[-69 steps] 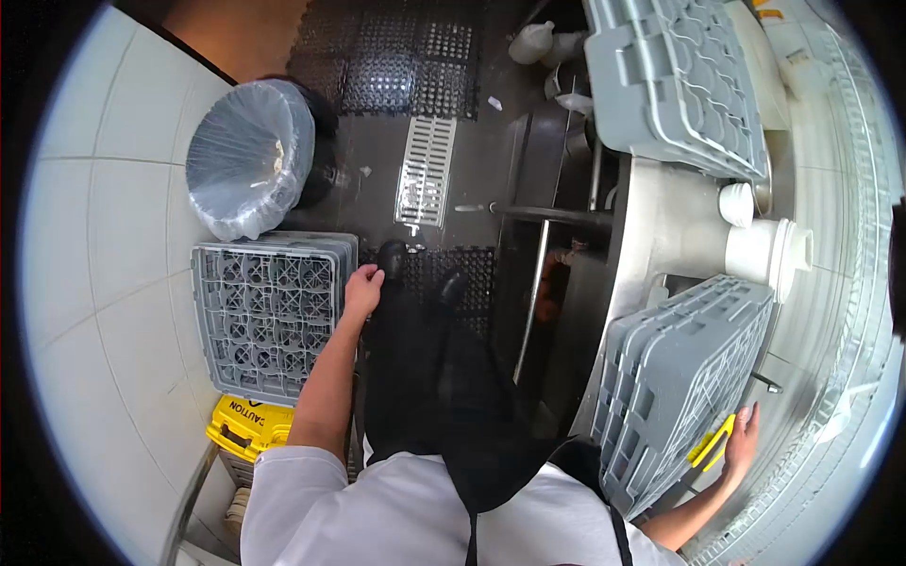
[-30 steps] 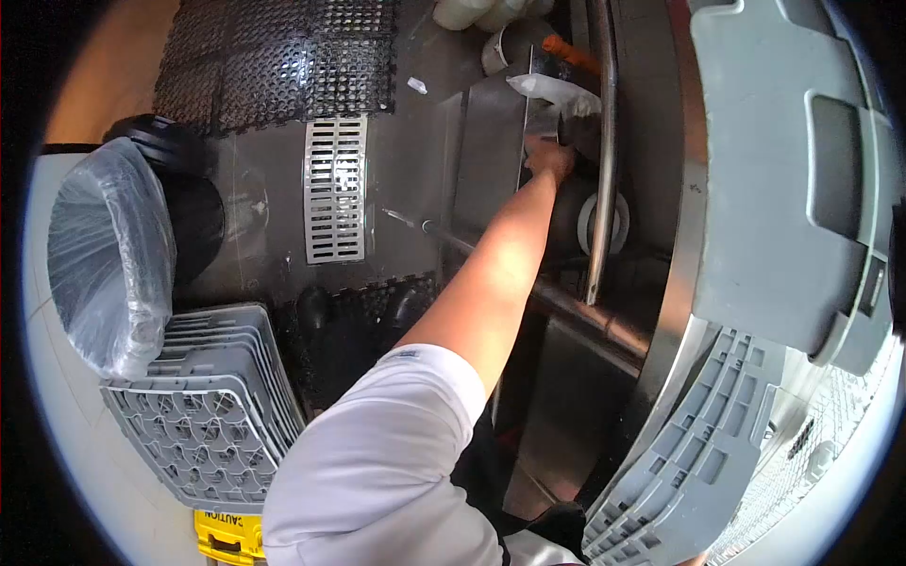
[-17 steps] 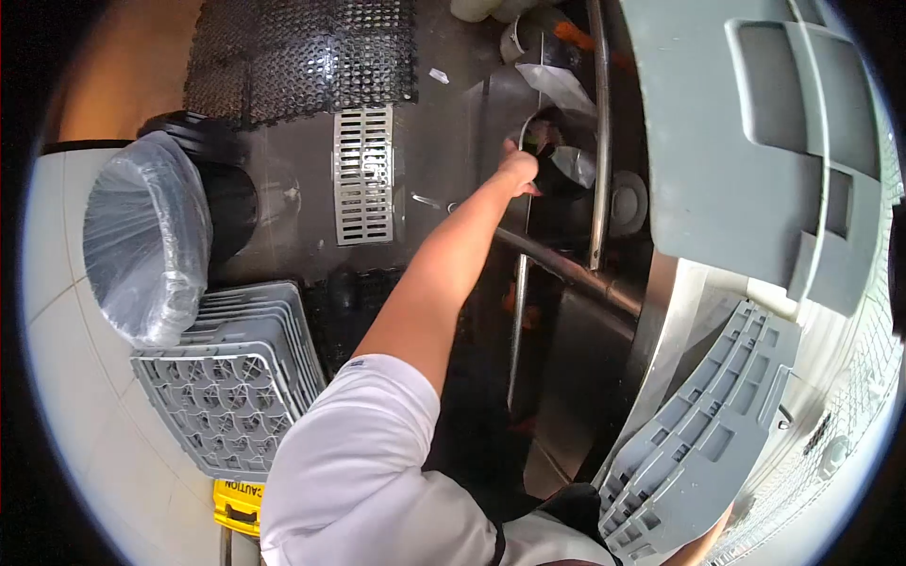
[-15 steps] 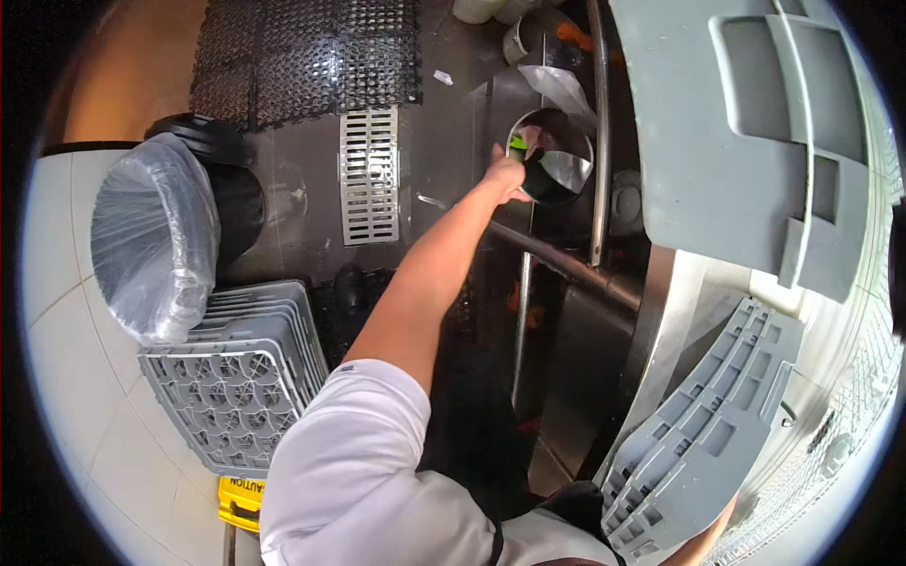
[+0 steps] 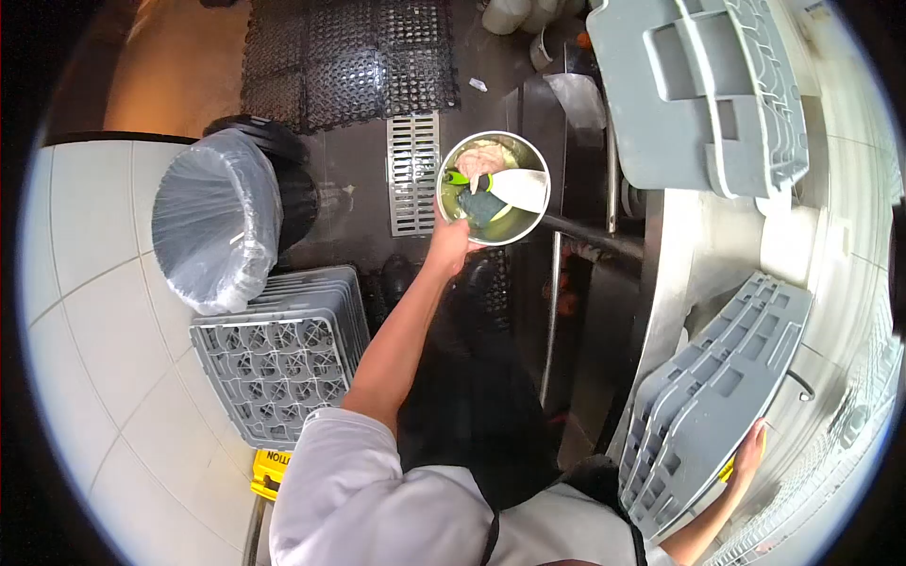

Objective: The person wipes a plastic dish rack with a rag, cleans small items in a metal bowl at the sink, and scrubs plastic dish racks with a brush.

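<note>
My left hand (image 5: pixel 450 243) is closed on the rim and side of a round metal bowl (image 5: pixel 521 223), held out over the floor. Inside the bowl lie a pinkish cloth or sponge (image 5: pixel 483 156), a dark green pad (image 5: pixel 479 208) and a white scraper (image 5: pixel 519 188) with a green and black handle. At the lower right, my right hand (image 5: pixel 749 455) has its fingers round a yellow object (image 5: pixel 727 469) beside the tilted grey racks (image 5: pixel 708 406) on the metal counter. Much of that yellow object is hidden by the hand and the racks.
A lined bin (image 5: pixel 219 222) and stacked grey glass racks (image 5: pixel 274 377) stand by the left wall. Another grey rack (image 5: pixel 651 104) sits at the upper right. Below the counter (image 5: pixel 698 231) run metal bars. The floor has a drain grate (image 5: pixel 413 174) and black mat (image 5: pixel 349 71).
My left hand reached under the counter, took hold of the metal bowl and brought it out to the left over the floor. My right hand has come back into view by the tilted racks.
</note>
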A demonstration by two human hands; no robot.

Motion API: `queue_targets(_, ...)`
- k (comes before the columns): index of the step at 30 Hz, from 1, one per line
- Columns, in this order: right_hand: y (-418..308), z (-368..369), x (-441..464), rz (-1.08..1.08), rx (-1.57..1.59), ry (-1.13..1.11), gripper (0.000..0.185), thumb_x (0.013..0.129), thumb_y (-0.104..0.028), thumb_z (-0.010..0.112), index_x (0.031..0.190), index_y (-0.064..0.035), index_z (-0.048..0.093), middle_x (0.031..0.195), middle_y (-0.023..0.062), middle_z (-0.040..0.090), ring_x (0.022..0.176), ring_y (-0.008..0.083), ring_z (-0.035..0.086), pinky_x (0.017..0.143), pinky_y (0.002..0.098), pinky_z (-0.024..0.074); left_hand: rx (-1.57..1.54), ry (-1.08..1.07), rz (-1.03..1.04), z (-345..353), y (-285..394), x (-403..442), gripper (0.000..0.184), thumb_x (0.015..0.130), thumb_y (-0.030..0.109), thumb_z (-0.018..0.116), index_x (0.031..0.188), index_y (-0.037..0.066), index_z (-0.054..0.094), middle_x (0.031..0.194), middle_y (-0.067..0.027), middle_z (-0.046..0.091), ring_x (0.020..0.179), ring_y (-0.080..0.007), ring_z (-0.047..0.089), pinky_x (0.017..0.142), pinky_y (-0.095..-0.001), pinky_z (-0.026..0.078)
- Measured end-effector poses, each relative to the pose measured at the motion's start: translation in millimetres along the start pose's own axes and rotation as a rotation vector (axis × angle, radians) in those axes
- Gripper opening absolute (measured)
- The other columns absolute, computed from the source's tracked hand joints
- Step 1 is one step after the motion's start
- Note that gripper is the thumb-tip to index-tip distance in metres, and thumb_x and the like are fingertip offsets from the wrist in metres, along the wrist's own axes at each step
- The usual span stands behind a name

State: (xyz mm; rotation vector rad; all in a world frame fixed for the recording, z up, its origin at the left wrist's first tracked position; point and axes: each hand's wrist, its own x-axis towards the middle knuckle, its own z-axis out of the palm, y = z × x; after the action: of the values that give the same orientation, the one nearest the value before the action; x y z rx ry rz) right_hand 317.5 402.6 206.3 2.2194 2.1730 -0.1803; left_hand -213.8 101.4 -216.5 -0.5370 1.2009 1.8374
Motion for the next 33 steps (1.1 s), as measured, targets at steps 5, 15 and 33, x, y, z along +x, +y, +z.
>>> queue_targets(5, -69.4, -25.5, -55.7, -0.194, 0.034, 0.223, 0.061, 0.103, -0.045, 0.051, 0.15, -0.0072, 0.043, 0.142, 0.0202, 0.054, 0.124, 0.0264, 0.056, 0.102, 0.0351, 0.043, -0.037, -0.021, 0.057, -38.7, 1.9, -64.6, 0.069, 0.091, -0.008, 0.039, 0.153, 0.018, 0.02, 0.138, -0.0176, 0.048, 0.108, -0.0323, 0.065, 0.075, -0.0442, 0.065)
queue_targets(15, -53.5, -38.2, -152.2, -0.113, 0.166, 0.265, 0.065, 0.093, -0.044, 0.068, 0.14, -0.0027, 0.053, 0.139, 0.0206, 0.057, 0.131, 0.0337, 0.053, 0.11, 0.0416, 0.0394, 0.128, -0.277, -0.151, 21.9, 152.1, -312.6, 0.056, 0.084, -0.006, 0.042, 0.14, -0.008, 0.034, 0.13, -0.0258, 0.056, 0.107, -0.043, 0.066, 0.081, -0.0552, 0.063)
queue_targets(33, 106.4, -62.2, -147.1, -0.169, 0.402, 0.311, 0.055, 0.084, -0.036, 0.075, 0.129, -0.0069, 0.063, 0.147, 0.025, 0.048, 0.136, 0.039, 0.049, 0.111, 0.0457, 0.0388, 0.308, -0.552, -0.133, 321.4, 49.0, -251.6, 0.041, 0.092, -0.001, 0.034, 0.126, -0.026, 0.033, 0.122, -0.0364, 0.052, 0.106, -0.048, 0.063, 0.087, -0.0478, 0.063)
